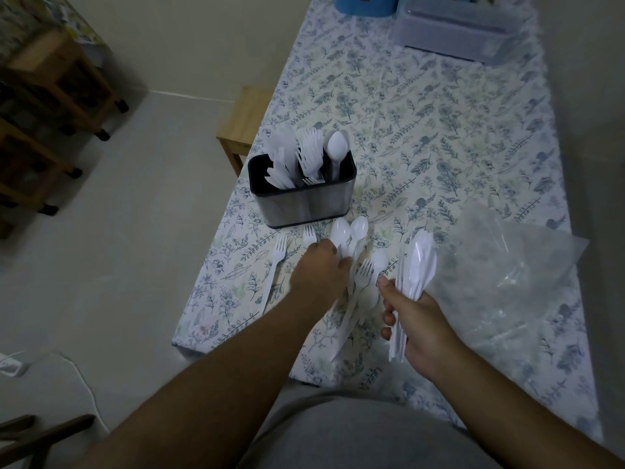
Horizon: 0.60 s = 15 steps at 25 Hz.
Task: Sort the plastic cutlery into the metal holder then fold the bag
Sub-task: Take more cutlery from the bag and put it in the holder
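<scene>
The metal holder (304,203) stands near the table's left edge with white knives, forks and a spoon upright in its compartments. In front of it loose white plastic spoons (358,228) and forks (279,253) lie scattered on the cloth. My left hand (319,270) rests palm down on this pile, fingers closing on a spoon handle. My right hand (417,328) grips a bundle of white spoons (419,262), bowls pointing away from me. The clear plastic bag (514,272) lies crumpled to the right.
The table (422,113) wears a floral cloth. A clear lidded box (456,32) and a blue container (367,3) sit at the far end. A wooden stool (243,123) stands by the left edge; wooden wheeled shelves (50,106) are on the floor further left.
</scene>
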Available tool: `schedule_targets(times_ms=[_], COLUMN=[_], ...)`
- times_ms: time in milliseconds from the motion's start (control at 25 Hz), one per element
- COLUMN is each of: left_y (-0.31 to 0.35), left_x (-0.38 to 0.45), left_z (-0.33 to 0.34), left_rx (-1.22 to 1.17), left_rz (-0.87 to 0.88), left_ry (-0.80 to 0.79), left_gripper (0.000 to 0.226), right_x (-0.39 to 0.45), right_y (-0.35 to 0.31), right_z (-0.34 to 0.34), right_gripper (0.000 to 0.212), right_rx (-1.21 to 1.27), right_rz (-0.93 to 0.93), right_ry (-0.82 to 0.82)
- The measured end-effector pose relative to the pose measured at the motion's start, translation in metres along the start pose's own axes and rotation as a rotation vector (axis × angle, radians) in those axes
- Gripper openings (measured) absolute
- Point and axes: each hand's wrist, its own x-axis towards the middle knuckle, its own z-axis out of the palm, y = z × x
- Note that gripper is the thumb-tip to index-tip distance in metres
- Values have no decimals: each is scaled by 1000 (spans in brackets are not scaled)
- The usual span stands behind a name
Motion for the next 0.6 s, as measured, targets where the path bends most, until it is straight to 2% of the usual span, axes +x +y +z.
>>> schedule_targets(times_ms=[80, 200, 320, 400, 480, 600], left_y=[-3, -20, -31, -24, -16, -19], left_x=[8, 4, 0, -1, 0, 3], left_z=[2, -4, -7, -5, -6, -7], left_rx=[51, 123, 69, 20, 75, 84], left_rz=[-24, -62, -62, -50, -39, -52], left_ry=[-10, -18, 14, 24, 0, 17], left_gripper=[19, 22, 16, 23, 32, 19], right_x=[-2, -5, -6, -5, -5, -6], right_y=[0, 1, 1, 1, 1, 1], right_z=[-2, -8, -13, -13, -12, -11], right_gripper=[20, 21, 20, 19, 20, 22], right_rx=[-5, -7, 5, 13, 10, -8], right_rz=[-3, 0, 17, 25, 24, 19], right_ry=[-3, -8, 12, 22, 17, 1])
